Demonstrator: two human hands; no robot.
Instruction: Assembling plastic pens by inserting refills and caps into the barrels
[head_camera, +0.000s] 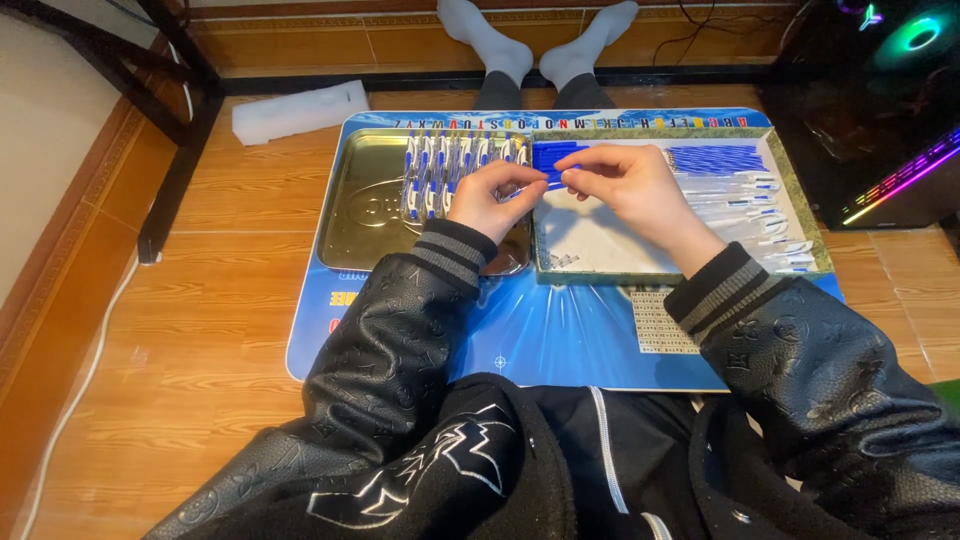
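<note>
My left hand (490, 197) and my right hand (630, 190) meet above the seam between two trays, both pinching one small blue pen part (553, 175). Under the left hand lies a gold metal tray (365, 215) holding a row of white-and-blue pens (455, 160). Beneath the right hand is a white box lid with a green rim (600, 245), with blue pen parts (715, 158) at the back and white pen pieces (760, 215) along its right side.
Both trays rest on a blue mat (560, 335) on the wooden floor. A white foam block (298, 110) lies at the back left beside a black table leg (175, 180). A lit computer case (880, 110) stands at the right. My socked feet (535, 40) stretch past the mat.
</note>
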